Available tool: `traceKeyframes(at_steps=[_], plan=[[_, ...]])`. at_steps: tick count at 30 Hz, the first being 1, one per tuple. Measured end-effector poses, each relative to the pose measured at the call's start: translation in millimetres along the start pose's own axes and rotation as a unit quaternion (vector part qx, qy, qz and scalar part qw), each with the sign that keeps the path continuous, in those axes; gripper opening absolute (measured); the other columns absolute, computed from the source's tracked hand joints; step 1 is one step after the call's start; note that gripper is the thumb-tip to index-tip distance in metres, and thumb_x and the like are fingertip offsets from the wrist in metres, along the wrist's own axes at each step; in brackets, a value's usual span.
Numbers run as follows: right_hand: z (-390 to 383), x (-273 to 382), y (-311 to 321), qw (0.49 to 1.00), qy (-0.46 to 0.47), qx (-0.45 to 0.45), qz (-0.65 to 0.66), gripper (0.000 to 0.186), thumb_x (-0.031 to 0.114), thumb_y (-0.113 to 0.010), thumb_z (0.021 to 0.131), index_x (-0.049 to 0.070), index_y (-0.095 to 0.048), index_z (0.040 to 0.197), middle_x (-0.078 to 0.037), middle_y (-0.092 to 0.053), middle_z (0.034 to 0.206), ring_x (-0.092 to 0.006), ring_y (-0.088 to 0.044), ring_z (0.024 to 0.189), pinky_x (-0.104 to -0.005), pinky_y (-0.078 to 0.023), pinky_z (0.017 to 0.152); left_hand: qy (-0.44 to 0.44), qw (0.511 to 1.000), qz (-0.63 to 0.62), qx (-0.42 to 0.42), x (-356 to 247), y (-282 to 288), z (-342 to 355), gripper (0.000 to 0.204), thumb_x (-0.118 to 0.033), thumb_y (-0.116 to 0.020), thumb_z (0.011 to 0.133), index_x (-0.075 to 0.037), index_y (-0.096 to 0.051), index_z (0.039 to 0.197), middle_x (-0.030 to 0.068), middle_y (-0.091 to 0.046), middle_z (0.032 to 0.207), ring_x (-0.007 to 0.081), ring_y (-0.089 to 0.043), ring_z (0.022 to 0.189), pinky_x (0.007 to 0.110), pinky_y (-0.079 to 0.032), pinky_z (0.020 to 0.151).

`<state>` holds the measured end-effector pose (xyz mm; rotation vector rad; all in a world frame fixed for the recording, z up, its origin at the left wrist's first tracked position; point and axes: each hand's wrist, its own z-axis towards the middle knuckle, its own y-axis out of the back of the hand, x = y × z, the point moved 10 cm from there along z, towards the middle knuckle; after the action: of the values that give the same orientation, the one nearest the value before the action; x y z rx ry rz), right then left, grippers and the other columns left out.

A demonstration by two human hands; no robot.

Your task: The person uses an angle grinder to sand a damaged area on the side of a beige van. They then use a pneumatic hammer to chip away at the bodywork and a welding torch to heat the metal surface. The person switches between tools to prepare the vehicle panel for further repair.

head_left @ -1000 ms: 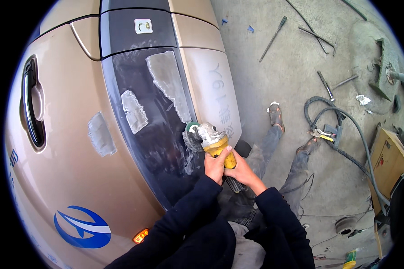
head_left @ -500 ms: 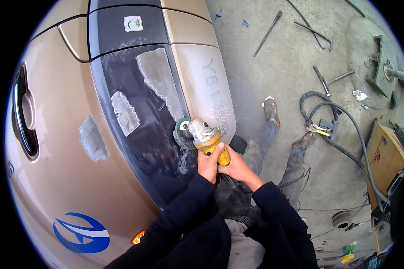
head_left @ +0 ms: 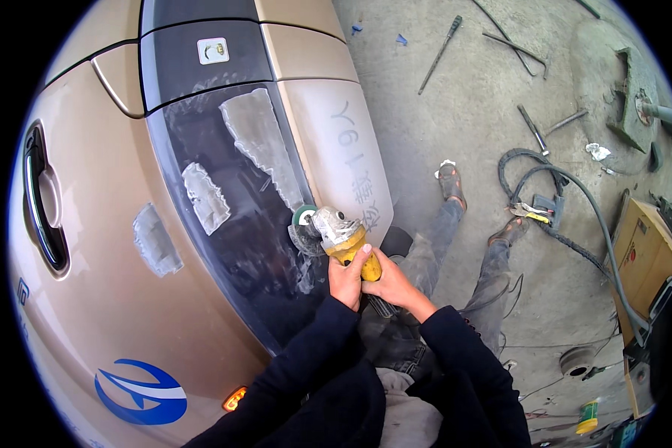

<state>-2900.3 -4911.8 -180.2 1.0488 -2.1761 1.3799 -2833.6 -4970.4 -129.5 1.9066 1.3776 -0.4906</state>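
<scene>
An angle grinder with a yellow body and a scuffed metal head is gripped by both my hands. My left hand closes round the near left side of its body, and my right hand wraps the right side. Its round disc, with a green ring and pale centre, meets the dark stripe of a bronze vehicle side. The disc lies at the lower tip of a long, bare grey patch. Two smaller grey patches, one on the stripe and one on the bronze paint, lie to the left.
At far left is a door handle; an orange side lamp is below. My legs and sandalled feet are at right. On the concrete floor lie metal bars, a coiled hose and a cardboard box.
The view has shifted slightly, so the vehicle sits a little lower in the picture. Sparks beside the grinder no longer show. Both hands keep their hold, and the disc stays near the same spot.
</scene>
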Motion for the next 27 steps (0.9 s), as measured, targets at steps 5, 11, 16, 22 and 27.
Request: traceKeyframes(at_steps=[5, 11, 16, 22, 27], plan=[[-6.3, -6.1, -2.8, 1.0, -0.016, 0.016, 0.004, 0.065, 0.013, -0.076, 0.07, 0.002, -0.046, 0.127, -0.017, -0.062, 0.111, -0.0273, -0.062, 0.105, -0.0362, -0.047, 0.091, 0.002, 1.0, 0.015, 0.012, 2.6, 0.1, -5.2, 0.04, -0.013, -0.071, 0.089, 0.0, -0.052, 0.122, 0.0068, -0.062, 0.112, 0.0135, -0.061, 0.098, 0.03, -0.049, 0.086], [8.3, -3.1, 1.3, 1.0, 0.004, 0.008, 0.026, 0.063, 0.014, -0.076, 0.071, 0.001, -0.047, 0.125, -0.017, -0.062, 0.11, -0.0261, -0.061, 0.105, -0.0359, -0.047, 0.091, -0.001, 1.0, -0.014, 0.019, -8.7, -7.9, 5.6, 0.039, -0.012, -0.072, 0.087, 0.001, -0.054, 0.119, 0.007, -0.062, 0.111, 0.0144, -0.061, 0.096, 0.031, -0.05, 0.085], [3.0, -11.3, 0.7, 1.0, -0.007, 0.01, 0.007, 0.063, 0.013, -0.075, 0.071, 0.001, -0.046, 0.126, -0.017, -0.061, 0.11, -0.026, -0.061, 0.104, -0.0364, -0.047, 0.09, 0.013, 1.0, 0.008, 0.011, -0.7, -5.1, 1.3, 0.042, -0.01, -0.071, 0.088, 0.002, -0.05, 0.122, 0.0071, -0.062, 0.111, 0.0148, -0.062, 0.097, 0.031, -0.051, 0.085], [4.3, -2.6, 0.4, 0.999, -0.013, 0.021, 0.034, 0.065, 0.012, -0.075, 0.071, 0.0, -0.045, 0.128, -0.017, -0.061, 0.113, -0.0258, -0.06, 0.107, -0.0366, -0.046, 0.092, 0.035, 0.999, -0.013, -0.002, -5.8, -8.1, 0.1, 0.041, -0.009, -0.07, 0.088, 0.001, -0.05, 0.122, 0.0073, -0.062, 0.111, 0.0157, -0.062, 0.097, 0.032, -0.051, 0.086], [5.3, -8.8, -0.7, 1.0, 0.0, 0.02, 0.017, 0.07, 0.014, -0.076, 0.071, 0.001, -0.044, 0.131, -0.018, -0.061, 0.116, -0.0281, -0.06, 0.109, -0.0372, -0.046, 0.094, 0.007, 1.0, -0.01, 0.004, -7.5, -6.0, -1.8, 0.036, -0.009, -0.071, 0.088, 0.001, -0.054, 0.118, 0.0079, -0.063, 0.109, 0.0147, -0.061, 0.097, 0.03, -0.05, 0.085]])
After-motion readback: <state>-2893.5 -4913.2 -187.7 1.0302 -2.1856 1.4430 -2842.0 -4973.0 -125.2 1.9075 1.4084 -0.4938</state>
